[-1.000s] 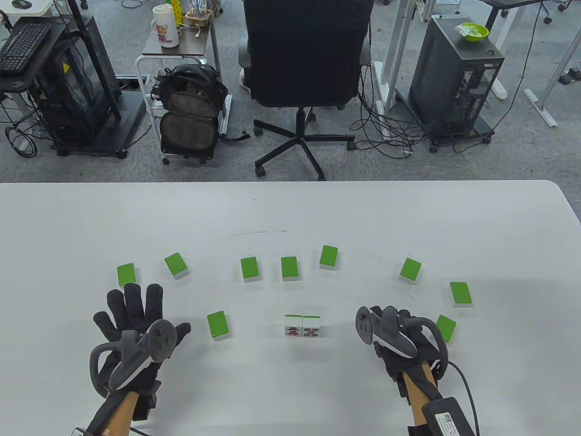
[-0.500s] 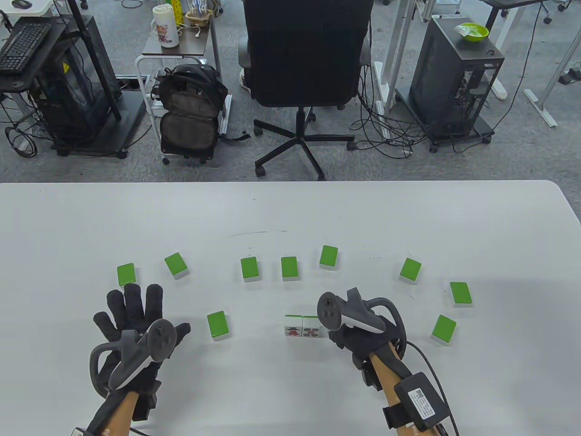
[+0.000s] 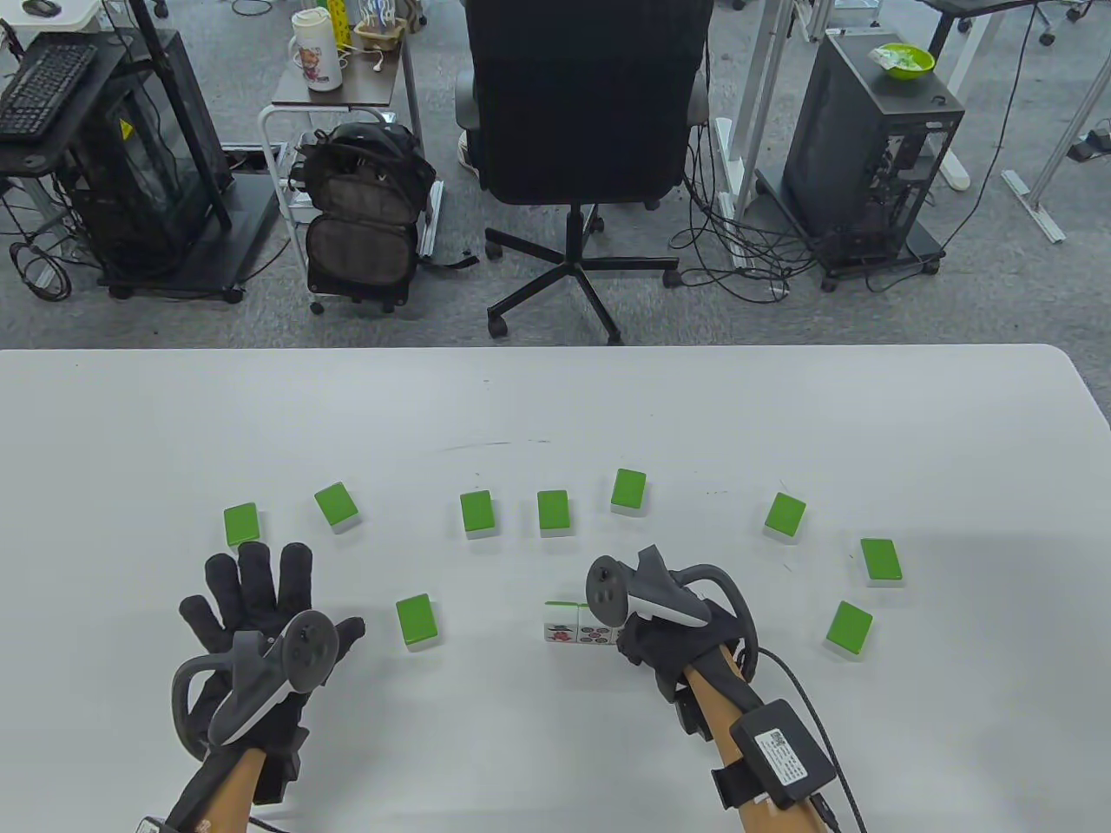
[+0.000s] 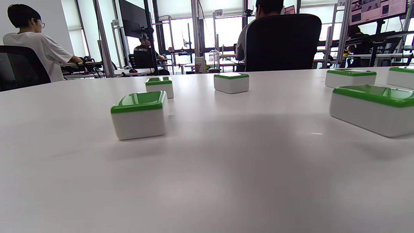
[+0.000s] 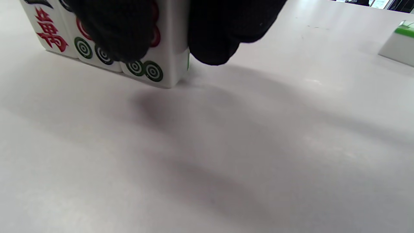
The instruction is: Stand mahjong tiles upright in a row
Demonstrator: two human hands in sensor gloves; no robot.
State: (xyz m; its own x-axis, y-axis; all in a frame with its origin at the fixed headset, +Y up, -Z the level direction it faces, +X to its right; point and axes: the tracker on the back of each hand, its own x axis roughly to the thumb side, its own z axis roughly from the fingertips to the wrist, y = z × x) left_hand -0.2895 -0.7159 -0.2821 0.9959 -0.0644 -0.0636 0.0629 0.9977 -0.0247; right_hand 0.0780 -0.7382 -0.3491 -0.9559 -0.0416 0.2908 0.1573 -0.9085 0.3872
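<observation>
Two mahjong tiles stand upright side by side, a red-character tile [image 3: 561, 623] and a circle tile [image 3: 593, 631]. My right hand [image 3: 647, 640] is at the row's right end. In the right wrist view my right hand [image 5: 168, 32] pinches a third upright circle tile [image 5: 152, 69] with thumb [image 5: 116, 29] in front and a finger behind. This tile sits against the circle tile [image 5: 97, 51], its lower edge at the table. My left hand [image 3: 256, 594] lies flat with fingers spread, holding nothing. Its fingers do not show in the left wrist view.
Several green-backed tiles lie face down in an arc: one [image 3: 418, 621] near my left hand, others [image 3: 477, 514] [image 3: 785, 517] farther back, one [image 3: 849, 628] right of my right hand. The table's far edge [image 3: 555, 349] lies beyond, with an office chair [image 3: 581, 104] behind it.
My right hand has moved left from beside the right-hand flat tile to the right end of the standing row. The left hand has not moved.
</observation>
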